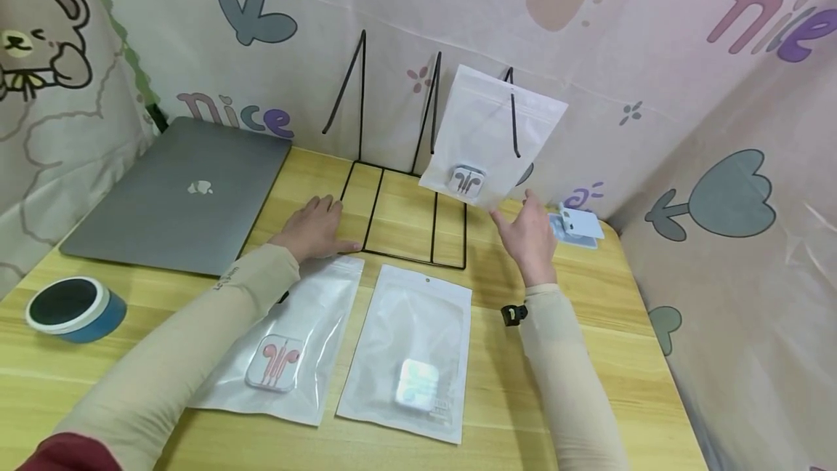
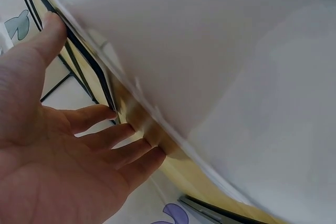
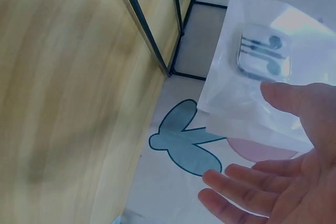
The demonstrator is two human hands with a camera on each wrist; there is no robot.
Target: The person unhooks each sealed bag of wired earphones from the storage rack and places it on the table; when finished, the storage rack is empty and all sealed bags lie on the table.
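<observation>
Hanging from the rightmost hook of a black wire display rack (image 1: pixel 434 227), a flat white plastic pouch (image 1: pixel 477 133) shows a square clear earphone case (image 1: pixel 467 182) low in its front, at two o'clock from the rack's base. At three o'clock hovers the right hand (image 1: pixel 531 240), thumb apart from the loosely extended fingers — whether it touches the pouch, I cannot tell. At nine o'clock the left hand (image 1: pixel 312 230) rests at the base, fingers nearly straight and slightly spread, thumb against the wire. On the light wooden table (image 1: pixel 503 398) lie a pink-printed glossy pouch (image 1: pixel 320 344) toward seven o'clock, a clear-fronted white pouch (image 1: pixel 366 376) at six and — farther out at nine — a closed grey laptop (image 1: pixel 163 202).
</observation>
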